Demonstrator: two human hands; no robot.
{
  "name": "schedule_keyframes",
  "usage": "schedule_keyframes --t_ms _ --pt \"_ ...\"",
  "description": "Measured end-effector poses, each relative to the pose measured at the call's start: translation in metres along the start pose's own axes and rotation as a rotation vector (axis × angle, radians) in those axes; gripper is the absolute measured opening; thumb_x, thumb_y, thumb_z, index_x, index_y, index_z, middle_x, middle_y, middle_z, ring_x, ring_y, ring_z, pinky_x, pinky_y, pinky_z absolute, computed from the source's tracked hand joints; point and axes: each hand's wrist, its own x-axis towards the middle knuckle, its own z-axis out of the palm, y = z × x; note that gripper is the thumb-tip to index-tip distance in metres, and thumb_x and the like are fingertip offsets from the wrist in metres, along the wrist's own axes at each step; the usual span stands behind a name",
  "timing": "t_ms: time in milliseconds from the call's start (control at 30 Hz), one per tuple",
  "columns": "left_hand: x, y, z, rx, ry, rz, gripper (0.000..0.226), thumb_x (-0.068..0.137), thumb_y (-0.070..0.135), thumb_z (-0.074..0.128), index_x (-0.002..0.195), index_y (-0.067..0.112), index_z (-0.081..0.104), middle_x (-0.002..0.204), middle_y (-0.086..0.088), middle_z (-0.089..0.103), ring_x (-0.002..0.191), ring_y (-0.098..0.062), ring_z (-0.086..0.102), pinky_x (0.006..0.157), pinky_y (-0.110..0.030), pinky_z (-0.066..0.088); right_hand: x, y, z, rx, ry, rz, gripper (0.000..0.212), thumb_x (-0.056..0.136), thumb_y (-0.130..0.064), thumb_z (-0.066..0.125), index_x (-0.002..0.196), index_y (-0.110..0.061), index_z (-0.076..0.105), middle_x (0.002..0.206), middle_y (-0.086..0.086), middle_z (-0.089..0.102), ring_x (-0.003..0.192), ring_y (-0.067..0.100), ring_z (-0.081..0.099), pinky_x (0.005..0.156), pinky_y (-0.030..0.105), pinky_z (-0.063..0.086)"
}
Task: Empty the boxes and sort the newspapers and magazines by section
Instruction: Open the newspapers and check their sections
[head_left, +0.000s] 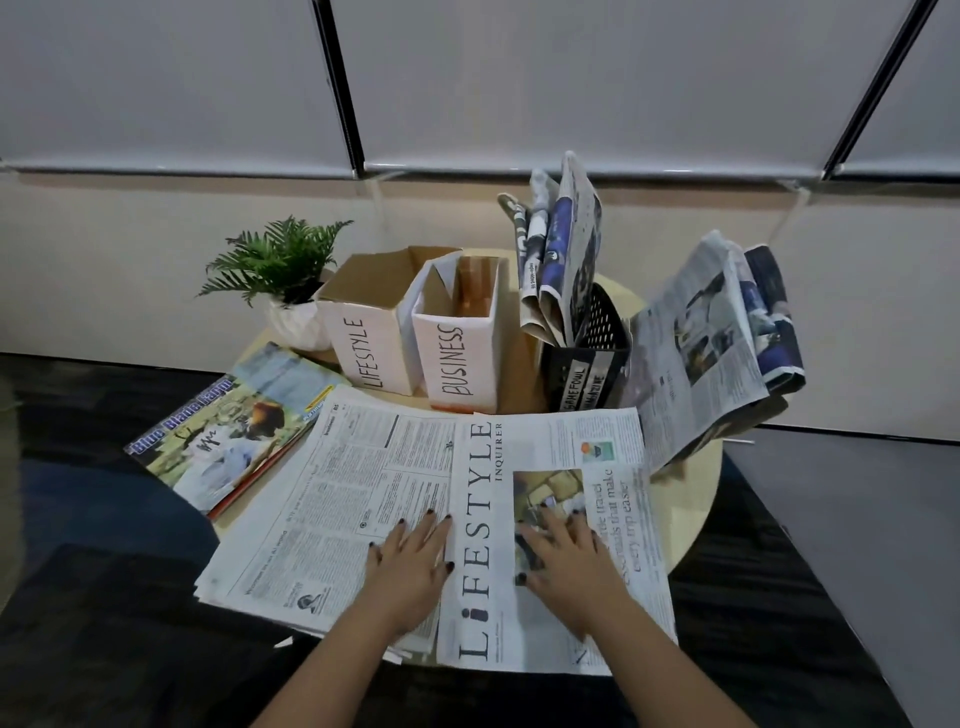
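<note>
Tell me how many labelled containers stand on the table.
3: the LIFESTYLE box at left beside the plant, the BUSINESS box in the middle, and the black mesh basket at right holding newspapers. Others may be hidden behind.

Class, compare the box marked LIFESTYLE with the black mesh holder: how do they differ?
The LIFESTYLE box is pale cardboard with solid walls; the black mesh holder is dark and perforated. The box shows no papers inside; the holder has folded newspapers standing in it. Both stand upright on the round table and carry labels.
</note>
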Motion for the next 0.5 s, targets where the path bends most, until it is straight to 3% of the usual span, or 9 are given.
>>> schedule_keyframes --t_ms 100,300,400,500 --pt "0.003 -0.012 0.004 0.031 -0.104 -0.018 0.06 0.102 0.048 0.022 0.151 0.039 -0.011 0.157 0.015 -0.024 0.147 -0.021 -0.019 0.115 -0.058 -0.006 0.002 -0.002 0.015 -0.05 -0.128 0.079 0.067 0.096 -0.061 0.026 0.152 -0.038 -0.003 0.161 0.002 -0.019 0.146 0.041 -0.01 0.117 0.057 0.007" --pt "0.006 -0.013 0.003 0.02 -0.088 -0.018 0.062 0.1 0.053 0.024 0.151 0.04 -0.007 0.158 0.016 -0.021 0.148 -0.021 -0.017 0.115 -0.06 -0.003 0.005 -0.013 0.019 -0.119 -0.183 0.166 0.081 0.092 -0.067 0.026 0.152 -0.03 -0.014 0.157 0.009 -0.029 0.144 0.047 -0.009 0.114 0.061 0.01" --pt "0.007 -0.011 -0.003 0.045 -0.11 -0.026 0.067 0.098 0.056 0.03 0.152 0.038 -0.004 0.16 0.014 -0.015 0.148 -0.022 -0.01 0.115 -0.06 0.003 0.008 -0.017 0.012 -0.146 -0.181 0.162 0.081 0.092 -0.067 0.028 0.153 -0.028 -0.007 0.16 0.011 -0.019 0.144 0.046 -0.002 0.114 0.058 0.013" --pt "0.017 -0.001 -0.025 0.064 -0.089 -0.032 0.069 0.097 0.057 0.034 0.154 0.032 0.004 0.161 0.007 0.005 0.146 -0.026 0.01 0.116 -0.053 0.015 0.019 -0.022 -0.021 -0.115 -0.186 0.176 0.073 0.093 -0.063 0.031 0.15 -0.022 0.016 0.159 0.013 0.011 0.142 0.041 0.015 0.113 0.053 0.018"
